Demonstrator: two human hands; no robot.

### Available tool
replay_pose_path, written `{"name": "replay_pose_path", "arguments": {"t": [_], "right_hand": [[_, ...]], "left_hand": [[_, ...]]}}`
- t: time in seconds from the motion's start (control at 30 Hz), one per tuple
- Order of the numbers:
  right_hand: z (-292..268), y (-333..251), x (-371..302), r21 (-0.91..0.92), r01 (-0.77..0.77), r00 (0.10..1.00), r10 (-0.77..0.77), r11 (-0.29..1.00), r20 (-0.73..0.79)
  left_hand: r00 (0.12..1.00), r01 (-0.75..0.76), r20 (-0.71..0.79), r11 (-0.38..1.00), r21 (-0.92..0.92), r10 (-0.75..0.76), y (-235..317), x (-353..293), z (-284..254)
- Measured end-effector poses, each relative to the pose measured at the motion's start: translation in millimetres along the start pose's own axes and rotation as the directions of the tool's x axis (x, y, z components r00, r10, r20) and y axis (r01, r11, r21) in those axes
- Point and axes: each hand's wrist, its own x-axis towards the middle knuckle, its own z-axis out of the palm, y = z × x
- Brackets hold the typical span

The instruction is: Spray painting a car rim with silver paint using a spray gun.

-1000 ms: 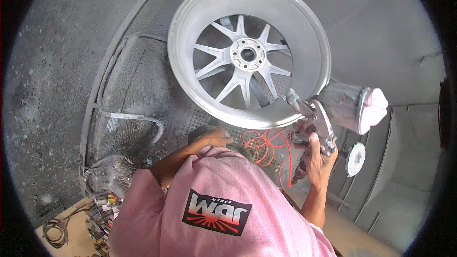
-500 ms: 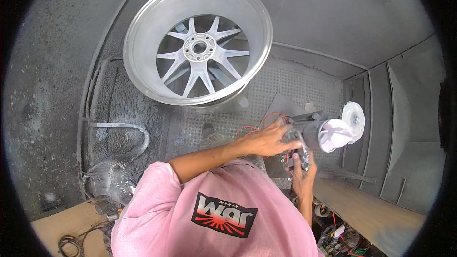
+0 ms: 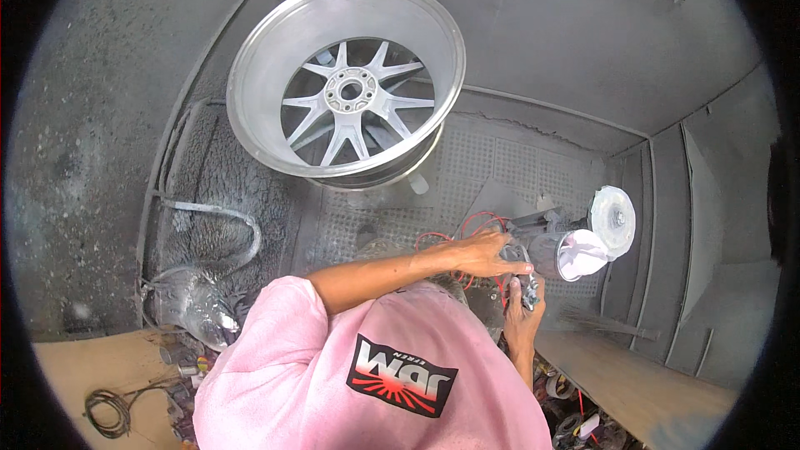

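Observation:
Both my hands are closed on a grey spray gun [image 3: 532, 293] at the right of centre. My left hand [image 3: 487, 255] reaches across from the left and wraps its upper part, thumb pointing right. The right hand [image 3: 523, 317] grips it from below, with the thumb up along its side. Just beyond them a dark round cup [image 3: 546, 255] lies tilted, its mouth facing right, with pale whitish-pink material [image 3: 583, 255] inside. A white-coated round lid [image 3: 612, 222] stands beside the mouth. My fingers hide much of the gun.
A silver alloy wheel [image 3: 250, 108] is ahead, its open barrel facing up. Red cable [image 3: 479, 218] loops beside my left hand. A plastic-wrapped object with a curved hose [image 3: 254, 237] sits at left. Grey walls [image 3: 575, 42] surround the perforated floor mat [image 3: 517, 154]; cluttered items [image 3: 575, 404] lie lower right.
My view has shifted a little, so the wheel sits lower and looks smaller. The cup and lid appear slightly lower in the picture. Both hands keep their hold on the spray gun.

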Motion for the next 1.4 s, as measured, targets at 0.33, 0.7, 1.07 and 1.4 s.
{"name": "replay_pose_path", "arguments": {"t": [0.33,0.7,1.07,1.4], "right_hand": [[-3.5,-8.4,5.7,-0.013,0.006,1.000,-0.006,1.000,-0.009],[-11.6,-42.9,46.5,-0.105,-0.056,0.996,0.048,0.993,-0.075],[-19.0,-192.6,114.3,-0.162,-0.064,0.996,0.074,0.985,0.056],[137.8,-283.8,160.5,-0.353,0.101,0.846,0.107,0.930,0.523]], "left_hand": [[0.996,0.014,-0.091,1.000,0.005,-0.014,-8.4,12.8,16.2],[0.964,0.227,-0.140,0.974,0.006,-0.224,-92.3,-55.5,-8.7],[0.635,0.744,0.142,0.551,-0.379,-0.760,-366.8,-185.7,14.5],[0.609,0.355,-0.412,0.697,-0.623,-0.678,-489.6,-260.7,-71.4]]}}
